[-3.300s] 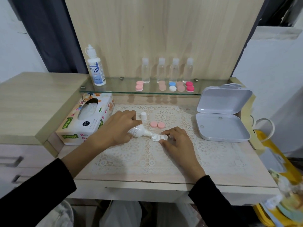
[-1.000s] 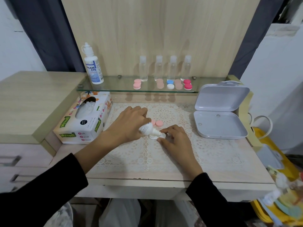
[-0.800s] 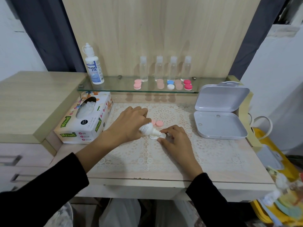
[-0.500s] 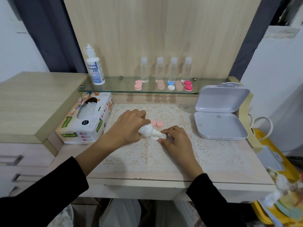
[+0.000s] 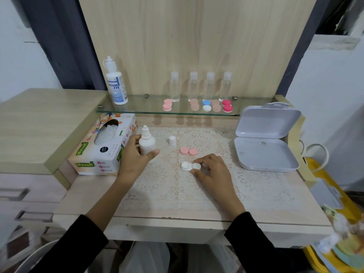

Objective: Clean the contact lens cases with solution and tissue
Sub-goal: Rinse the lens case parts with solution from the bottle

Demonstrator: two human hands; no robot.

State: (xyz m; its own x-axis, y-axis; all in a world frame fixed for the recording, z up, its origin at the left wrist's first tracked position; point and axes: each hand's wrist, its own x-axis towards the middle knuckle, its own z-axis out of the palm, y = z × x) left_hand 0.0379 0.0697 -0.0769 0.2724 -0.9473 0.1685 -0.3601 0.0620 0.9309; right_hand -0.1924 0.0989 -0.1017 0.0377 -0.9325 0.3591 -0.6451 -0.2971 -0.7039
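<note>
My left hand (image 5: 136,157) grips a small white solution bottle (image 5: 146,143), upright and uncapped, at the left of the lace mat (image 5: 177,192). Its white cap (image 5: 172,140) stands on the mat further back. A white open lens case (image 5: 190,166) lies in the mat's middle, and the fingertips of my right hand (image 5: 211,169) pinch its right side. Two pink lids (image 5: 188,151) lie just behind it. A tissue box (image 5: 103,147) sits to the left, touching my left hand's back.
An open grey hinged box (image 5: 266,152) stands at the right. On the glass shelf (image 5: 137,110) stand a large solution bottle (image 5: 115,81), several clear small bottles (image 5: 201,86) and several coloured lens cases (image 5: 206,105). A yellow bag (image 5: 334,203) hangs right of the desk.
My left hand lifted the bottle's tip off the white case and swung it left and upright beside the tissue box. My right hand stayed on the case.
</note>
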